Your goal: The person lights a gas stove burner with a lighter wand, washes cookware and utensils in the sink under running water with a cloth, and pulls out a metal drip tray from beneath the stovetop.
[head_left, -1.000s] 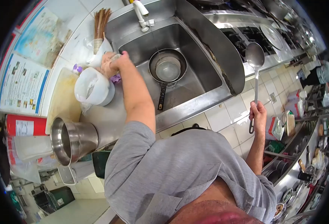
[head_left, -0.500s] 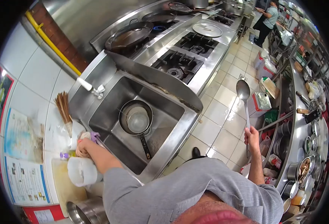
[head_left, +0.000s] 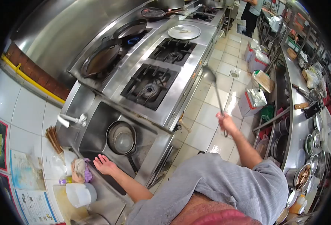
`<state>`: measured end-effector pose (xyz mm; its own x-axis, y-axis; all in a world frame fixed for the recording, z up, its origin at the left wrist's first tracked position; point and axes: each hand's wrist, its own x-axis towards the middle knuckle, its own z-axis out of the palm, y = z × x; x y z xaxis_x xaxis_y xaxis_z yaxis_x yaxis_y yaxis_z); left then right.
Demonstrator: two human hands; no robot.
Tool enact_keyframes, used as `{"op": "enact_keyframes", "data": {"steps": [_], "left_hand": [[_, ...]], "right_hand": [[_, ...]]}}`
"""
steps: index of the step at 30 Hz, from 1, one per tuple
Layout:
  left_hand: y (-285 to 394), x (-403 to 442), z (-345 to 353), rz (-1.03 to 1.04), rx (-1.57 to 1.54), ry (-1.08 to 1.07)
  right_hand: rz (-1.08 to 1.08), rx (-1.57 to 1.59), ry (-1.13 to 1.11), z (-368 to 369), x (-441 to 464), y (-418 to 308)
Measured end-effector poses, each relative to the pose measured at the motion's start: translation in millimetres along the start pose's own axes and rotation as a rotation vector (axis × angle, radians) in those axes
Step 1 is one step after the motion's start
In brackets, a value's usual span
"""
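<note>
Ladle (head_left: 209, 75) extends right of the sink (head_left: 92, 129), its handle wrapped by the right hand (head_left: 226, 123); the left hand (head_left: 104, 165), palm up, fingers extended, is empty near the pan (head_left: 132, 164) inside the sink. A wide swing could knock the stove (head_left: 184, 71) beyond the sink; shiny, possibly wet floor tiles (head_left: 201, 131) could cause slipping.

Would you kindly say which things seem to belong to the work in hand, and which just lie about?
Likely in use:
- long grey metal ladle, in right hand
- round black-handled pan, near open left hand

Lying about:
- round silver tray
- brown twig brush
- white plastic tub
</note>
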<state>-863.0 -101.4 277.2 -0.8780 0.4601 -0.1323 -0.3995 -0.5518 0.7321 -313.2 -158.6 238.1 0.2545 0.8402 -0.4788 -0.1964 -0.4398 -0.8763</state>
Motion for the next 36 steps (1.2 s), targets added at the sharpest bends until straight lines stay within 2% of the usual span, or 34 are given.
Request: {"op": "enact_keyframes", "data": {"steps": [1,4,5,7,9,11,12,14,15,17,21,25,27,29,35,36], "left_hand": [[-4,-33,18,-0.002,-0.011,0.004],[-14,-111,77,0.267,0.193,-0.208],[-15,-132,98,0.26,0.191,-0.208],[-21,-173,137,0.385,0.181,-0.528],[-36,-210,168,0.454,0.202,-0.703],[-63,-237,193,0.503,0.276,-0.882],[-80,-251,206,0.462,0.257,-0.952],[-116,-274,228,0.236,0.339,-0.998],[-138,-278,238,0.17,0.362,-1.035],[-176,-292,262,0.067,0.494,-1.154],[-251,-312,301,-0.14,0.471,-1.427],[-292,-337,358,-0.214,0.53,-1.598],[-317,-350,389,-0.243,0.465,-1.537],[-333,-370,412,-0.271,0.412,-1.506],[-397,-457,415,-0.427,0.454,-1.732],[-405,-479,408,-0.506,0.461,-1.779]], "right_hand": [[0.001,-0.069,0.075,5,1,7],[0.062,-0.118,0.069,-7,26,31],[0.077,-0.135,0.06,-13,30,31],[0.068,-0.203,0.072,-27,40,16],[-0.311,-0.5,0.15,-45,61,14],[-0.314,-0.484,0.164,-53,71,-12],[-0.334,-0.484,0.182,-58,76,-18],[-0.382,-0.355,0.234,-63,90,-20],[-0.364,-0.323,0.316,-65,94,-19],[-0.33,-0.361,0.281,-75,104,-19],[-0.277,-0.304,0.395,-104,111,-12],[-0.263,-0.284,0.632,-152,108,4],[-0.296,-0.295,0.747,-181,110,-4],[-0.065,0.154,0.827,-203,101,-23],[-0.257,0.156,1.252,-321,78,-51],[-0.25,0.153,1.313,-345,70,-54]]}}
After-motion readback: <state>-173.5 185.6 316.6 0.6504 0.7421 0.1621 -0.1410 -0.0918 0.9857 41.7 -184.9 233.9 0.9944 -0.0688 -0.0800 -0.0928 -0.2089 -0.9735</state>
